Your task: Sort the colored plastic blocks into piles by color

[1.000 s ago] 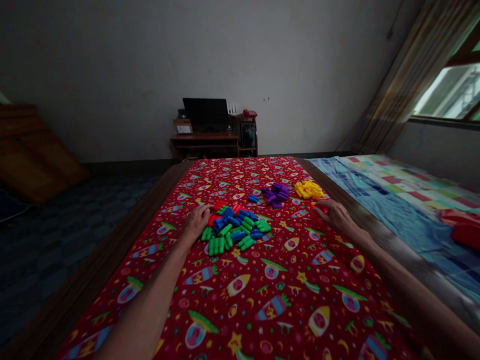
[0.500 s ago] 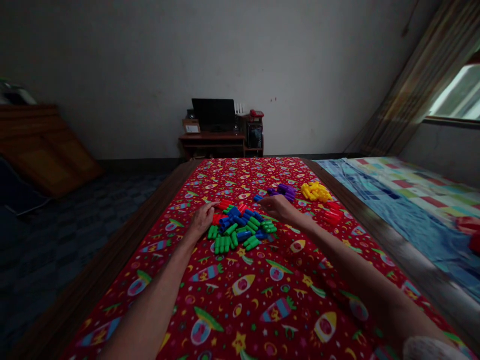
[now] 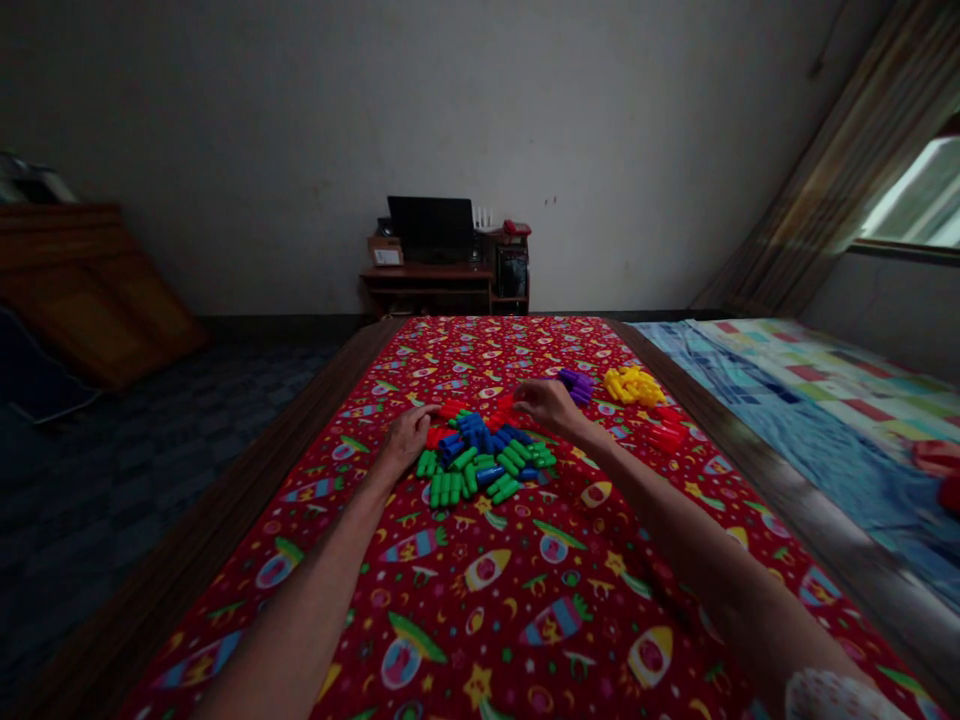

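Note:
A mixed pile of blue blocks (image 3: 491, 475), green blocks (image 3: 446, 489) and red blocks lies on the patterned red cloth (image 3: 487, 630). My left hand (image 3: 407, 436) rests at the pile's left edge, its fingertips at the red pieces there. Over the pile's upper right, my right hand (image 3: 546, 402) has its fingers closed on a red block (image 3: 502, 408). Just beyond that hand sit purple blocks (image 3: 576, 385), partly covered by it. Yellow blocks (image 3: 632, 385) form a heap farther right, with separate red blocks (image 3: 666, 430) in front of them.
Wooden edges (image 3: 720, 450) border the cloth. Beyond its far end stands a desk (image 3: 427, 272) with a black monitor (image 3: 431, 228). A bed with a blue and checked cover (image 3: 757, 400) is on the right, a wooden cabinet (image 3: 97, 300) on the left.
My right hand has moved slightly left toward the pile's top and now has a red block at its fingertips. The blue block near its fingers is no longer there. My left hand has stayed put.

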`<action>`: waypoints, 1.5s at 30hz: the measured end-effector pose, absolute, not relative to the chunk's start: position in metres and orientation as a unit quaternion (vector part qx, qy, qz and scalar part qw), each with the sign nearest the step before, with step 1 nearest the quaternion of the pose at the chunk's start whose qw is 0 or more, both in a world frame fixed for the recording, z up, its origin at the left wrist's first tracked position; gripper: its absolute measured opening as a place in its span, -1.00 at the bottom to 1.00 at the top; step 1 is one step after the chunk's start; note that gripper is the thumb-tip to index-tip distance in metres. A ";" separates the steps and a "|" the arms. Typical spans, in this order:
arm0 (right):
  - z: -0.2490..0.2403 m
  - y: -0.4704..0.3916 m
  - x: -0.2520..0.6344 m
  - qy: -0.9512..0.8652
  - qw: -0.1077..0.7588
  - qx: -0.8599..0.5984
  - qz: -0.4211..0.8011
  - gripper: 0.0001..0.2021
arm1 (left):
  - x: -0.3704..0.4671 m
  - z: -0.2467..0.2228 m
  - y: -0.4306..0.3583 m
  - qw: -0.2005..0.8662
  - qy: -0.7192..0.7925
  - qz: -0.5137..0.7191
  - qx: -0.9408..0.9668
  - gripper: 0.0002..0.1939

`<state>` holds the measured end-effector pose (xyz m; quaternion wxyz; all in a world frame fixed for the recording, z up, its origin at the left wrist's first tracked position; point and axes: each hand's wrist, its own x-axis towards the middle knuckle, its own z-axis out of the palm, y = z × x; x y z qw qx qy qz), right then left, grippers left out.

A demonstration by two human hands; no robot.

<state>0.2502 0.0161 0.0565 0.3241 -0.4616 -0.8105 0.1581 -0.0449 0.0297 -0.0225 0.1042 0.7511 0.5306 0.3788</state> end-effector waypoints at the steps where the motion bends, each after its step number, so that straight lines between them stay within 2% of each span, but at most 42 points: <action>1: 0.057 0.013 0.262 -0.800 0.348 -0.461 0.164 -0.89 | -0.045 -0.022 0.030 0.103 0.530 0.379 0.751 -0.56; 3: 0.059 0.003 0.288 -0.789 0.381 -0.455 0.158 -0.88 | -0.045 -0.022 0.029 0.100 0.530 0.377 0.753 -0.56; 6: 0.060 -0.018 0.336 -0.791 0.386 -0.463 0.106 -0.81 | -0.044 -0.021 0.028 0.095 0.534 0.372 0.753 -0.55; 12: 0.042 -0.054 0.421 -0.777 0.334 -0.533 0.009 -0.76 | -0.042 -0.020 0.029 0.097 0.545 0.364 0.749 -0.55; 15: 0.027 -0.061 0.443 -0.775 0.288 -0.562 -0.026 -0.77 | -0.042 -0.020 0.029 0.095 0.546 0.365 0.748 -0.54; 18: 0.021 -0.061 0.448 -0.756 0.286 -0.582 -0.086 -0.78 | -0.042 -0.020 0.029 0.094 0.549 0.360 0.749 -0.53; 21: 0.028 -0.057 0.428 -0.751 0.336 -0.555 -0.118 -0.77 | -0.043 -0.019 0.029 0.096 0.550 0.355 0.750 -0.53; 24: 0.041 -0.050 0.382 -0.785 0.377 -0.485 -0.079 -0.78 | -0.043 -0.019 0.029 0.096 0.549 0.354 0.751 -0.55; 26: 0.049 -0.042 0.339 -0.828 0.351 -0.436 -0.024 -0.80 | -0.044 -0.020 0.030 0.096 0.548 0.352 0.753 -0.55; 30: 0.059 -0.014 0.252 -0.881 0.236 -0.407 0.056 -0.81 | -0.045 -0.022 0.032 0.092 0.548 0.357 0.751 -0.55; 33: 0.059 0.009 0.205 -0.890 0.162 -0.421 0.069 -0.80 | -0.045 -0.024 0.033 0.090 0.541 0.367 0.751 -0.55; 37: 0.053 0.021 0.183 -0.876 0.069 -0.474 0.053 -0.65 | -0.046 -0.024 0.033 0.090 0.538 0.366 0.754 -0.57; 41: 0.045 0.018 0.192 -0.882 0.071 -0.463 0.057 -0.63 | -0.045 -0.023 0.031 0.094 0.537 0.367 0.754 -0.58; 45: 0.042 0.016 0.206 -0.878 0.141 -0.451 0.073 -0.68 | -0.044 -0.022 0.029 0.099 0.535 0.373 0.752 -0.57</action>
